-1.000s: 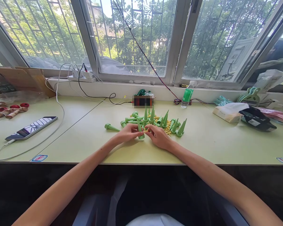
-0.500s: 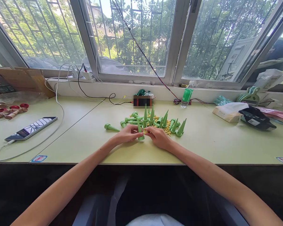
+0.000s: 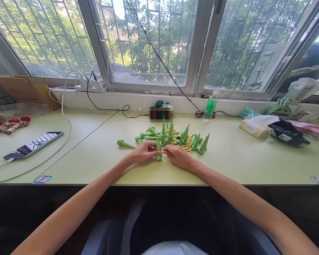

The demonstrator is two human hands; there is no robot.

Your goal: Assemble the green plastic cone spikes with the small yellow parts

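A heap of green cone-shaped spikes point(image 3: 175, 136) lies mid-table, some standing upright, mixed with small yellow pieces point(image 3: 187, 148). One green spike point(image 3: 157, 148) stands upright at the heap's near edge. My left hand point(image 3: 143, 152) and my right hand point(image 3: 177, 154) meet at its base, fingertips pinched together around it. What sits between the fingertips is too small to make out beyond the spike. A single green spike point(image 3: 125, 143) lies on its side to the left, apart from the heap.
A phone point(image 3: 33, 144) on a white cable lies at the left, with red and wooden toys point(image 3: 7, 124) and a cardboard box point(image 3: 26, 88) beyond. A green bottle point(image 3: 210, 108) stands by the sill. Tissue pack point(image 3: 256, 126) and black pouch point(image 3: 288, 134) sit right.
Both hands stay pinched at the upright spike's base; only small finger movements show. The view has shifted very slightly.
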